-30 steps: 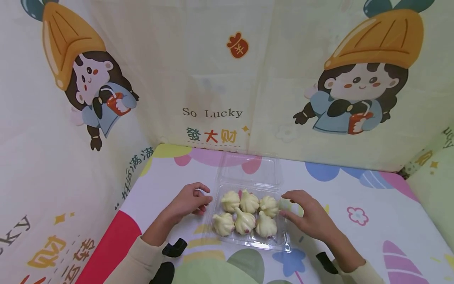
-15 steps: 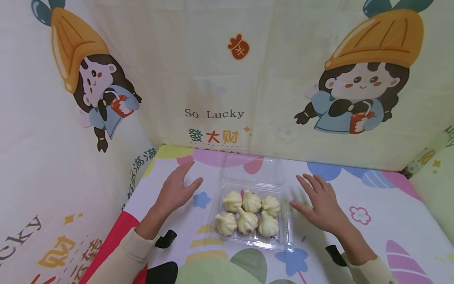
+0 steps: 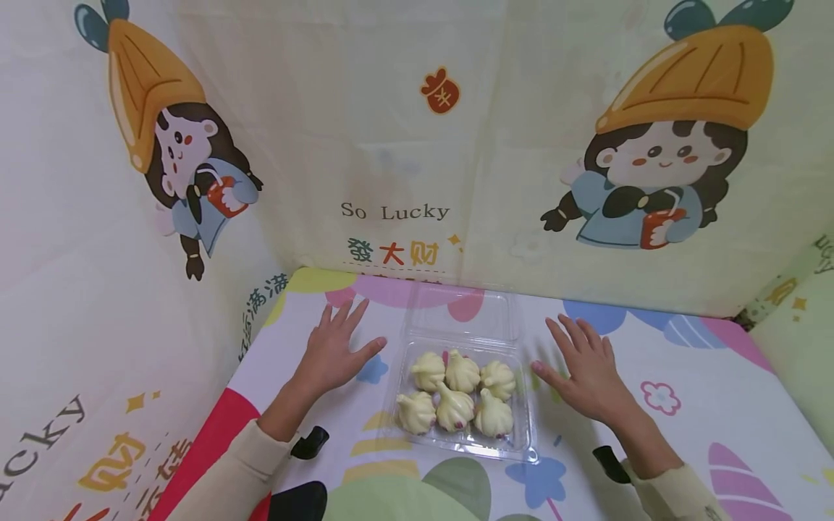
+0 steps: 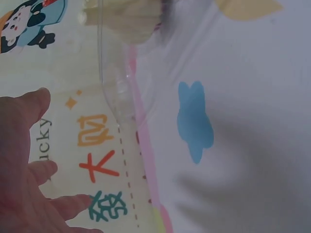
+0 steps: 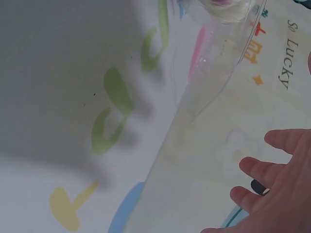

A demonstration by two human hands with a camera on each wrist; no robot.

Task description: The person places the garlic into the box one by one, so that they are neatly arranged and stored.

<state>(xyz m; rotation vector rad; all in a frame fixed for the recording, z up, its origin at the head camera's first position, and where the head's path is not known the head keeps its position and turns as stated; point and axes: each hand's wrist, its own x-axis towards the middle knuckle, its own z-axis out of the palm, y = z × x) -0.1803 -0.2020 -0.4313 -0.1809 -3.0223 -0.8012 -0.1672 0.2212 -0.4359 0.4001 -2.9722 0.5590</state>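
A clear plastic clamshell box (image 3: pixel 526 434) lies with its lid (image 3: pixel 459 311) folded back toward the wall. Inside sit several pale garlic bulbs (image 3: pixel 455 407) in two rows, some with purplish root ends. To the left of the box my left hand (image 3: pixel 331 358) spreads its fingers, touching nothing that I can make out. My right hand (image 3: pixel 586 376) does the same on the other side, its thumb closest to the box wall. Both wrist views show spread fingers holding nothing. Part of a garlic bulb (image 4: pixel 131 19) appears at the top of the left wrist view.
A patterned cloth (image 3: pixel 658 456) with printed shapes covers the table. Behind it rises a cream printed backdrop (image 3: pixel 495 166), which also closes off the left and right sides. Black wrist-camera pieces (image 3: pixel 310 443) sit by the sleeves. A dark object (image 3: pixel 300 501) shows at the lower edge.
Both hands were beside the box with fingers curled. They have moved outward, away from it, and the fingers have straightened and spread. The box and garlic bulbs have stayed in place.
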